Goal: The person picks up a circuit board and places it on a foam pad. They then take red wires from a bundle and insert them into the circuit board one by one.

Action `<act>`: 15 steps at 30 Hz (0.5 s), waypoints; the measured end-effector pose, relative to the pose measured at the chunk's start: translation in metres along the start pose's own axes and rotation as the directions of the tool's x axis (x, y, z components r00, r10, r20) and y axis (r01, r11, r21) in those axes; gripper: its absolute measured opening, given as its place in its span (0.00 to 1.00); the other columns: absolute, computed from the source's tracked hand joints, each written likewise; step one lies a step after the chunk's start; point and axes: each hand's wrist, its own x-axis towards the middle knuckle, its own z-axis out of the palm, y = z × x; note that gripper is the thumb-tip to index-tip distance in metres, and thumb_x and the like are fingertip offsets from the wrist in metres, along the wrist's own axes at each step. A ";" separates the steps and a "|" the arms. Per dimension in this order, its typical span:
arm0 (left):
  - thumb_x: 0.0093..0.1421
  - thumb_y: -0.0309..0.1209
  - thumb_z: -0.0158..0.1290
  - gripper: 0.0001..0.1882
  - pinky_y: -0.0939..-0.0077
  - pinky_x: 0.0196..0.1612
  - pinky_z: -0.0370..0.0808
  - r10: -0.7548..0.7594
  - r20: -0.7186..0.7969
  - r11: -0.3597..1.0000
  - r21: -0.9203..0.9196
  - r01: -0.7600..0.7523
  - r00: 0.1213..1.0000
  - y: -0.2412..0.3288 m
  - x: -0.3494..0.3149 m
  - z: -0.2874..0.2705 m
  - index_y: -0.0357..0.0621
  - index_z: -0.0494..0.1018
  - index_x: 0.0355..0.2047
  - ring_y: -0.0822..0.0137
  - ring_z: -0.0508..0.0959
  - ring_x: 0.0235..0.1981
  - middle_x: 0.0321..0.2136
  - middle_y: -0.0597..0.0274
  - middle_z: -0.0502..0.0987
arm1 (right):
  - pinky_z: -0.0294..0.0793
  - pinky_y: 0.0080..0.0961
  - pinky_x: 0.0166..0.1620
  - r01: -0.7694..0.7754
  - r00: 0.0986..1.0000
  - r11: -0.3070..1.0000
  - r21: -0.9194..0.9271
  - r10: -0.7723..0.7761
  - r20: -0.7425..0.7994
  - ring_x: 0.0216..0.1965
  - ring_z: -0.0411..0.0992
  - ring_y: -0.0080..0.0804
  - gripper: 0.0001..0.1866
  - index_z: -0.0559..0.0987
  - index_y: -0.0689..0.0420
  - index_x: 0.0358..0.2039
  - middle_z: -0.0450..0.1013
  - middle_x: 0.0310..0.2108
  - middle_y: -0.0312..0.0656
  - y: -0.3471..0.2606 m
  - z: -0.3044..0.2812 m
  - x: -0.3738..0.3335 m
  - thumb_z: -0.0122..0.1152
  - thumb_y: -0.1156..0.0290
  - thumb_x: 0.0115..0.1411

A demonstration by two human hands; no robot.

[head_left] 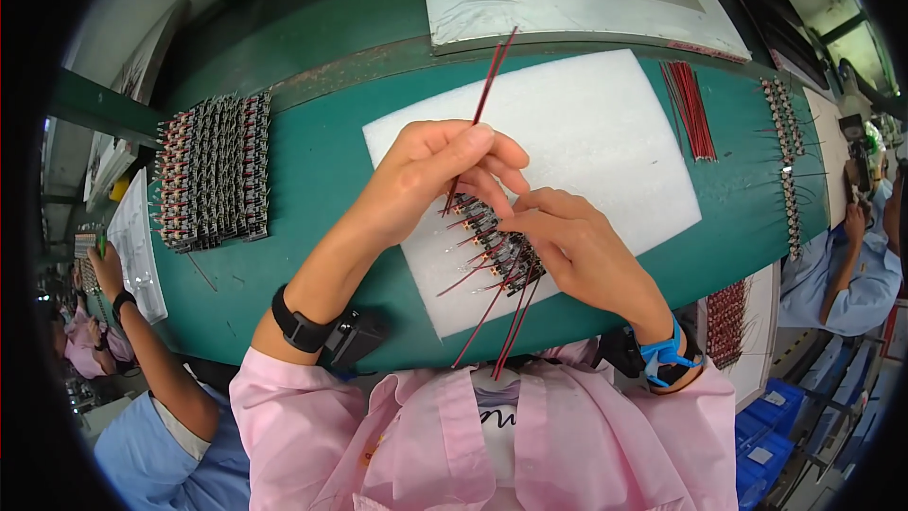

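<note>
Between the thumb and fingers of my left hand [445, 163] is a thin bundle of dark red wires [489, 83], held upright above the work. My right hand [584, 244] is bent over a row of small circuit boards [501, 244], its thumb and index finger pinched at the row's upper end. Whatever lies between those fingertips is too small to make out. Several loose red wires [515, 326] stick out from the row toward me. Under both hands lies a white foam sheet [605, 123].
A dense block of assembled boards [213, 170] stands at the left of the green table [312, 142]. More red wires [690, 112] lie at the right, beside a long board strip [787, 166]. A white-wrapped panel [567, 24] borders the back. Co-workers [170, 416] sit on both sides.
</note>
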 end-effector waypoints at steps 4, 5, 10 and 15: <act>0.60 0.39 0.36 0.20 0.80 0.35 0.70 0.040 -0.098 0.998 0.058 -0.034 0.994 -0.002 0.002 0.002 0.33 0.68 0.33 0.68 0.74 0.31 0.32 0.52 0.73 | 0.63 0.28 0.37 0.036 0.999 0.998 -0.060 -0.035 0.019 0.35 0.65 0.39 0.16 0.73 0.59 0.33 0.67 0.34 0.44 0.002 0.001 -0.001 0.48 0.85 0.41; 0.59 0.40 0.37 0.20 0.81 0.35 0.69 0.074 -0.143 0.997 0.042 -0.069 0.987 -0.005 0.004 0.002 0.33 0.68 0.35 0.69 0.74 0.32 0.32 0.53 0.73 | 0.63 0.28 0.37 0.036 0.999 0.998 -0.057 -0.035 0.015 0.35 0.65 0.39 0.16 0.73 0.59 0.33 0.67 0.34 0.44 0.003 0.001 -0.001 0.48 0.85 0.41; 0.59 0.41 0.38 0.21 0.80 0.39 0.67 0.160 -0.244 0.986 -0.002 -0.165 0.957 -0.007 0.021 0.012 0.33 0.68 0.38 0.70 0.72 0.36 0.35 0.54 0.71 | 0.64 0.23 0.31 0.065 0.995 0.997 -0.047 -0.068 -0.075 0.29 0.66 0.34 0.12 0.74 0.59 0.32 0.68 0.31 0.43 0.004 -0.005 0.003 0.49 0.83 0.45; 0.59 0.42 0.38 0.22 0.78 0.42 0.65 0.168 -0.256 0.985 0.003 -0.173 0.952 -0.005 0.035 0.025 0.34 0.67 0.40 0.70 0.70 0.39 0.38 0.56 0.70 | 0.63 0.17 0.24 -0.159 0.970 0.943 0.293 0.205 -0.131 0.21 0.65 0.22 0.06 0.73 0.62 0.30 0.69 0.23 0.39 -0.008 -0.020 0.027 0.51 0.78 0.49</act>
